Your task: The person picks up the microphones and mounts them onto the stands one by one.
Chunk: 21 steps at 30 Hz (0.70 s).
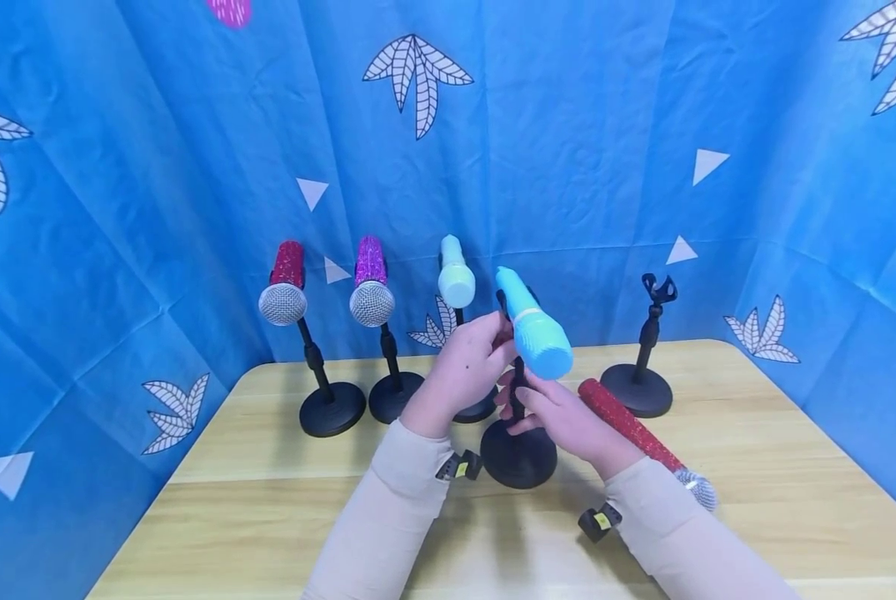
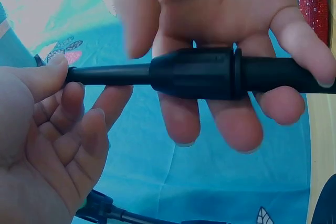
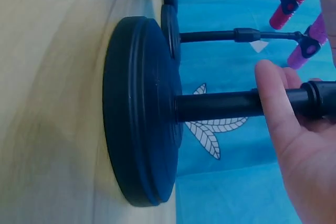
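A desktop microphone stand (image 1: 518, 458) with a round black base stands at mid-table. A bright blue microphone (image 1: 541, 337) sits tilted in its clip, head facing the front. My left hand (image 1: 472, 362) pinches the thin upper rod (image 2: 113, 74) between thumb and fingers, just under the clip. Lower down, my right hand (image 1: 560, 417) grips the pole around its ribbed collar (image 2: 197, 73). Its fingers pass behind the collar, and one lies across the lower tube (image 3: 218, 107). The right thumb is blurred beside the rod in the left wrist view.
Stands holding a red microphone (image 1: 288, 275), a purple microphone (image 1: 371, 271) and a pale green microphone (image 1: 457, 279) line the back left. An unfilled stand (image 1: 638, 387) is at back right. A red glitter microphone (image 1: 631, 425) lies on the table beside my right forearm. Blue cloth (image 1: 568, 167) surrounds the table.
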{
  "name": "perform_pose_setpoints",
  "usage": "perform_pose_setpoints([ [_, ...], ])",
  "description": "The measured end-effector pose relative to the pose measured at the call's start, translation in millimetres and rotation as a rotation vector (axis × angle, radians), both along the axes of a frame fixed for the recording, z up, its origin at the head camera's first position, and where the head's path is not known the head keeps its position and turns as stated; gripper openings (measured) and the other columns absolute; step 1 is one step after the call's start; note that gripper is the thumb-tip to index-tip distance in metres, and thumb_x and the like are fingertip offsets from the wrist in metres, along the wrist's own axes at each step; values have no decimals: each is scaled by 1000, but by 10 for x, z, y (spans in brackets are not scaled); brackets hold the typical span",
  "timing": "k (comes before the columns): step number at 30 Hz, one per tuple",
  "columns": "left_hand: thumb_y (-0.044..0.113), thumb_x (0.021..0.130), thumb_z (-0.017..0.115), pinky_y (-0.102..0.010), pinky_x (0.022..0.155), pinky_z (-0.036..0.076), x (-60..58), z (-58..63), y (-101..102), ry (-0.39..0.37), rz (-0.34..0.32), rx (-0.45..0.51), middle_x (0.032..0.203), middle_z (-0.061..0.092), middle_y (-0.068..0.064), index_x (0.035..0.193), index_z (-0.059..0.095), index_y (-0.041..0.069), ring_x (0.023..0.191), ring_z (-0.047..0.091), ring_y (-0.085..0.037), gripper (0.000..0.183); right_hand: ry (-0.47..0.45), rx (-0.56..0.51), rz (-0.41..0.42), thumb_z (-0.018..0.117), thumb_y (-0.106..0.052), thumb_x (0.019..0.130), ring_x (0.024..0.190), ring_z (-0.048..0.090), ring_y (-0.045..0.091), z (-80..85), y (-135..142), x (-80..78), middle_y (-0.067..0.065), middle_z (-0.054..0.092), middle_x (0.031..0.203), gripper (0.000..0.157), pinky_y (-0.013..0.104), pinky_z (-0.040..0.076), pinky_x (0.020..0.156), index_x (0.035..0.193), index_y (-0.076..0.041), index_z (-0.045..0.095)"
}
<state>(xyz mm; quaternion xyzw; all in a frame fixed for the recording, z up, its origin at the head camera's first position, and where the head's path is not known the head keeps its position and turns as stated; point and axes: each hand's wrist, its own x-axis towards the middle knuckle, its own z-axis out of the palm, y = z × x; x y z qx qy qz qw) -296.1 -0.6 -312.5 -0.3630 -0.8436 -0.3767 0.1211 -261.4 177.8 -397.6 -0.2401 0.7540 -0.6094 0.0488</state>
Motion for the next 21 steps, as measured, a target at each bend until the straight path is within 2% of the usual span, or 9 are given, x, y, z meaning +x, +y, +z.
perform_pose_setpoints([
  [3, 16, 103, 60, -32, 75, 51, 2, -2, 2, 9, 4, 7, 86, 62, 3, 94, 59, 14, 82, 59, -13, 9, 22, -22, 13, 40, -14, 110, 102, 61, 42, -8, -1, -1, 30, 51, 120, 28, 48, 59, 81, 134, 1, 40],
  [9, 16, 103, 59, -31, 74, 50, 2, 11, 8, 36, 6, -21, 87, 60, 2, 95, 58, 13, 80, 58, -14, 8, 23, 11, -74, 54, -14, 104, 100, 64, 47, -26, 4, -20, 26, 53, 118, 35, 44, 60, 75, 136, -7, 40],
  [11, 16, 103, 58, -31, 73, 51, 5, 16, 8, 20, 3, -22, 86, 60, 2, 96, 58, 13, 80, 58, -14, 8, 25, 9, -79, 54, -15, 104, 100, 65, 48, -30, 12, -20, 22, 52, 121, 38, 45, 60, 75, 139, -8, 39],
  [16, 16, 104, 58, -30, 74, 51, 4, 15, 9, -4, 5, -14, 87, 61, 2, 96, 59, 14, 82, 59, -13, 8, 58, 11, -35, 47, -14, 108, 102, 66, 48, -53, 36, -26, 20, 52, 134, 38, 47, 59, 77, 144, -4, 39],
  [19, 15, 104, 58, -31, 74, 50, 0, 7, 10, 24, 0, -24, 86, 61, 1, 96, 58, 13, 81, 58, -15, 8, 73, 32, -30, 48, -12, 107, 101, 67, 43, -75, 49, -50, 20, 54, 131, 34, 46, 60, 75, 139, -2, 42],
  [21, 14, 104, 57, -31, 73, 49, 0, 6, 8, 49, -4, -33, 84, 58, 0, 95, 57, 12, 80, 57, -16, 9, 77, 45, -37, 50, -12, 106, 98, 68, 40, -80, 52, -66, 21, 56, 122, 28, 44, 60, 74, 131, 1, 46],
])
